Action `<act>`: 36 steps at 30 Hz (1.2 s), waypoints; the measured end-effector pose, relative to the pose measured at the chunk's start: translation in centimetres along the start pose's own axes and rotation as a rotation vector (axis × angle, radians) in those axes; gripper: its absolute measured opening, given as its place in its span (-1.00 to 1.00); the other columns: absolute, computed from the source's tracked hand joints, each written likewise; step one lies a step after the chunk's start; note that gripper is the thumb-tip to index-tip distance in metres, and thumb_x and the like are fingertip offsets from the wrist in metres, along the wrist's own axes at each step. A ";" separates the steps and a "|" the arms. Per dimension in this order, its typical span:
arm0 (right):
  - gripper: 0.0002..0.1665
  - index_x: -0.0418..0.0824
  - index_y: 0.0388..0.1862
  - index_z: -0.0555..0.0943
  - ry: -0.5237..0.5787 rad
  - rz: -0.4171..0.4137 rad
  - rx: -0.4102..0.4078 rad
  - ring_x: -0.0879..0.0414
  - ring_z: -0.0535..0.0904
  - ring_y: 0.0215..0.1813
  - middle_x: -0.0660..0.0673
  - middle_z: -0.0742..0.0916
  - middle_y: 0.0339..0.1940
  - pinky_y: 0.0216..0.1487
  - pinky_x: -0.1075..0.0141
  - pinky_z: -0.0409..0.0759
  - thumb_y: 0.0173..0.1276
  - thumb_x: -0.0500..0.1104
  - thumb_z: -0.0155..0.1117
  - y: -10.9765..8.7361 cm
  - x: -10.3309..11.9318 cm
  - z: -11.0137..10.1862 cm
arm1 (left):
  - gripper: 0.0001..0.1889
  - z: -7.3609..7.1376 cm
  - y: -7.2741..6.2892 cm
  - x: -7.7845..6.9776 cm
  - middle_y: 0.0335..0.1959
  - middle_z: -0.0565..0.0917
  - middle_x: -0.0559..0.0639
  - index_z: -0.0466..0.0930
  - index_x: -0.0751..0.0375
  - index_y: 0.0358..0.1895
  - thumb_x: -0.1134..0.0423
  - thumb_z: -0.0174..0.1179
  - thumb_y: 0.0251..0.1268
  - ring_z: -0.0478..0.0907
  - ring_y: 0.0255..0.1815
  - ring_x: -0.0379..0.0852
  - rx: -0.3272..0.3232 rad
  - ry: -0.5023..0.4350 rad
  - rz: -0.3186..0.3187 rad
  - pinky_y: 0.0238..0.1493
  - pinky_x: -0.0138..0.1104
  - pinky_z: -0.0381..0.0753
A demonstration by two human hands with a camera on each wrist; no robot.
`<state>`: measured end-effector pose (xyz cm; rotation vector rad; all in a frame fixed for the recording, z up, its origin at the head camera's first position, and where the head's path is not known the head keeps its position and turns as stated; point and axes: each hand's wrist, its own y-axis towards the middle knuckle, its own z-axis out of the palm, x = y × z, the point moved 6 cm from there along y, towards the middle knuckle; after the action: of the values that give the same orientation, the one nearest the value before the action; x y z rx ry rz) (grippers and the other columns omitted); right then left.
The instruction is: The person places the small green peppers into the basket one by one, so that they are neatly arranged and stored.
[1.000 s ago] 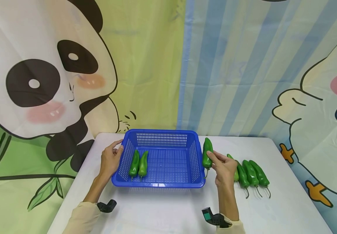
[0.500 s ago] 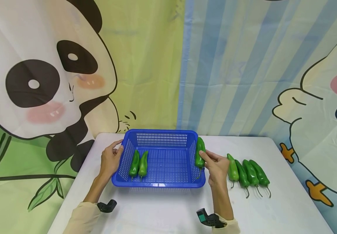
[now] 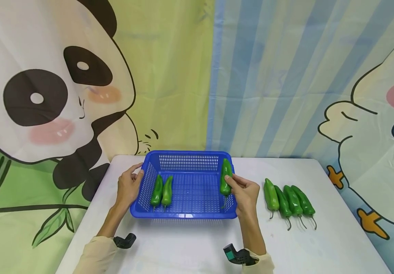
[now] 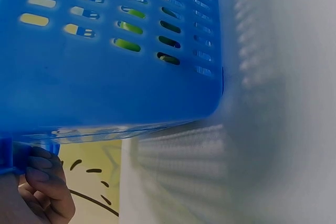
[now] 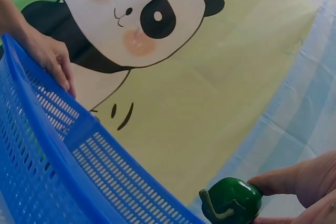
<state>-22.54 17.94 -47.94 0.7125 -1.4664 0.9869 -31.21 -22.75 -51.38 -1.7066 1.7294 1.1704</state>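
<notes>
My right hand [image 3: 247, 193] pinches a green chili pepper [image 3: 226, 177] by its side, stem end toward me, over the right part of the blue plastic basket [image 3: 185, 216]. In the right wrist view the pepper [image 5: 233, 200] shows stem first, between thumb and fingers. My left hand [image 3: 128, 186] grips the basket's left rim; in the left wrist view its fingers [image 4: 44, 177] curl under that rim. Two more green peppers, one darker [image 3: 157, 191] and one lighter [image 3: 167, 191], lie side by side in the basket's left part, stems toward me.
Right of the basket, several green peppers [image 3: 293, 201] lie in a slanted row on the white table [image 3: 183, 247]. A curtain with a printed panda [image 3: 80, 95] hangs behind the table's back edge. Each wrist wears a small black camera.
My right hand has carried its pepper leftward, from outside the basket's right rim to above its inside. The left hand has stayed at the left rim.
</notes>
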 end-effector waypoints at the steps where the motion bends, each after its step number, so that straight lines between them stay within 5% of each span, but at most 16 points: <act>1: -0.46 -0.43 0.25 0.73 -0.007 -0.002 0.001 0.24 0.78 -0.21 -0.25 0.88 -0.01 -0.19 0.48 0.70 0.42 -0.14 0.59 0.0 0.0 0.1 | -0.58 0.0 -0.1 0.0 -0.67 0.54 0.00 0.60 0.30 0.47 0.27 0.15 0.70 0.41 -0.65 -0.16 -0.002 -0.001 -0.001 -0.60 -0.38 0.29; 36: -0.52 -0.49 0.21 0.74 0.038 -0.032 0.078 0.10 0.85 -0.14 -0.43 0.85 0.04 -0.15 0.43 0.77 0.41 -0.23 0.56 -0.7 -1.6 5.0 | -0.58 0.1 0.0 0.6 -0.68 0.51 -0.04 0.60 0.28 0.47 0.26 0.15 0.70 0.40 -0.65 -0.17 -0.005 0.006 0.003 -0.60 -0.37 0.28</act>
<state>-24.02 13.05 -49.25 0.7675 -1.3861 1.0319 -31.35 -22.97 -51.91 -1.7124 1.7344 1.1735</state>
